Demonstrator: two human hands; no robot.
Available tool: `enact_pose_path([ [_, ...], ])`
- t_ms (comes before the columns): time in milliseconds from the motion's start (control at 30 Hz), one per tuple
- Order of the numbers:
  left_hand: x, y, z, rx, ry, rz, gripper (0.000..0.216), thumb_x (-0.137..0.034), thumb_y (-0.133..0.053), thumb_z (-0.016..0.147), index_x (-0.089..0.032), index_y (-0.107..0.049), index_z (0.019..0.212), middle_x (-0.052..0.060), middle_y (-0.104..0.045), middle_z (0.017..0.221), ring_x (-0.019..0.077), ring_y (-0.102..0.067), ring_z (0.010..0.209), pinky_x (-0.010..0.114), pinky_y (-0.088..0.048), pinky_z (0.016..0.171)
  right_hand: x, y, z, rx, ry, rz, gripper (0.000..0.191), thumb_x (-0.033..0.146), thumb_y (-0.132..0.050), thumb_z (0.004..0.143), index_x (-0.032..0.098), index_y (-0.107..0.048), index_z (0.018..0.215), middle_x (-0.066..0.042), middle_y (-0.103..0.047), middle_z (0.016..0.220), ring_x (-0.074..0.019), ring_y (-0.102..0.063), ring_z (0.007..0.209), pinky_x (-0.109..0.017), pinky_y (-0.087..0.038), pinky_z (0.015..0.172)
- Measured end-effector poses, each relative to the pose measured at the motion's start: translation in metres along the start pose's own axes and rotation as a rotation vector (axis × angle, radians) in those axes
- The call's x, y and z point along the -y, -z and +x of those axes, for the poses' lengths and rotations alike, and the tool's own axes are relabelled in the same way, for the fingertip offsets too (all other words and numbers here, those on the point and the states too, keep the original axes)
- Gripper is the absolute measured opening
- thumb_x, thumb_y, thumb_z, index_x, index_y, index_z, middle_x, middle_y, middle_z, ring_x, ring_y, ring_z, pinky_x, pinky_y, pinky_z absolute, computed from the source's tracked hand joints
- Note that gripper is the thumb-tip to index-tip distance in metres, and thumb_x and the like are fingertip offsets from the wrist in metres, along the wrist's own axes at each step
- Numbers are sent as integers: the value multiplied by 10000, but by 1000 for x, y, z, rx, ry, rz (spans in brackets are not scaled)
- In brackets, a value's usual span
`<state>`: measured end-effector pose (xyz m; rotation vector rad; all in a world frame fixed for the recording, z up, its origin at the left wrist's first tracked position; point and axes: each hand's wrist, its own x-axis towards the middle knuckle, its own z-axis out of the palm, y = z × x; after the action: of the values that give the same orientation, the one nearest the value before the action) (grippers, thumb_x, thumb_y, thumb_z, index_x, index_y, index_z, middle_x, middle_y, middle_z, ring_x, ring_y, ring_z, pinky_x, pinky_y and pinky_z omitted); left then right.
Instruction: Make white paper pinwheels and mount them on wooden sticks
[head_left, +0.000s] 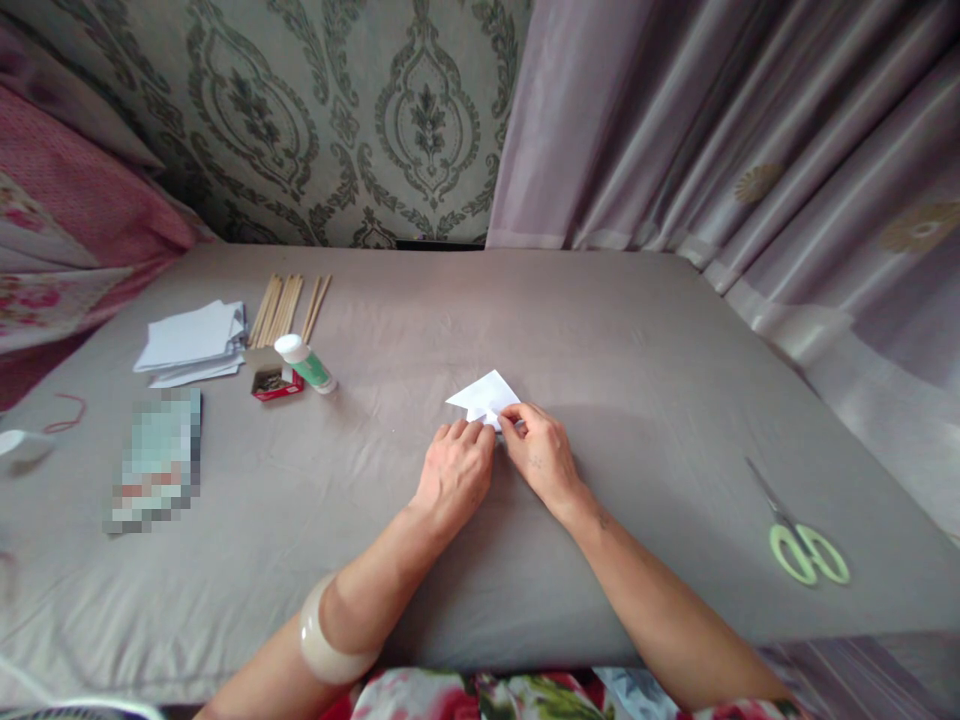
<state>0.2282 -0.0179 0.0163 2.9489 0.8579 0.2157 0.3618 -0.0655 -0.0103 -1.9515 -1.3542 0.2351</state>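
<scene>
A small white folded paper (486, 392) lies at the middle of the cloth-covered table, one corner pointing away from me. My left hand (457, 465) rests over its near edge with the fingers bent down on it, so part of the paper is hidden. On the right side, my right hand (541, 445) pinches the paper's edge between thumb and forefinger. The two hands nearly meet at the fingertips. A pale bangle circles my left forearm.
To the left are a stack of white paper (191, 338), several wooden sticks (277, 310), a glue stick (306, 363), a small red box (276, 382) with small metal pieces and a blurred packet (157, 455). Green-handled scissors (799, 540) lie at the right. Curtains (637, 120) hang behind.
</scene>
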Motion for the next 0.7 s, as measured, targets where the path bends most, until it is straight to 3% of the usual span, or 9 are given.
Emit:
enact_pose_path([
  [333, 0, -4, 2, 30, 2, 24, 298, -117, -397, 879, -138, -541, 1139, 104, -615, 1032, 243, -539, 932, 360, -435, 785, 3, 1, 1, 7, -8, -27, 127, 195, -523, 851, 195, -650, 848, -62, -697, 863, -175, -626, 731, -274, -457, 708],
  [700, -1, -7, 3, 36, 11, 1, 303, -112, -408, 870, -141, -543, 1139, 113, -593, 1076, 245, -533, 953, 368, -452, 809, 2, 1, 2, 14, -23, -43, 134, 209, -515, 856, 196, -648, 861, -68, -699, 872, -180, -629, 747, -279, -460, 730],
])
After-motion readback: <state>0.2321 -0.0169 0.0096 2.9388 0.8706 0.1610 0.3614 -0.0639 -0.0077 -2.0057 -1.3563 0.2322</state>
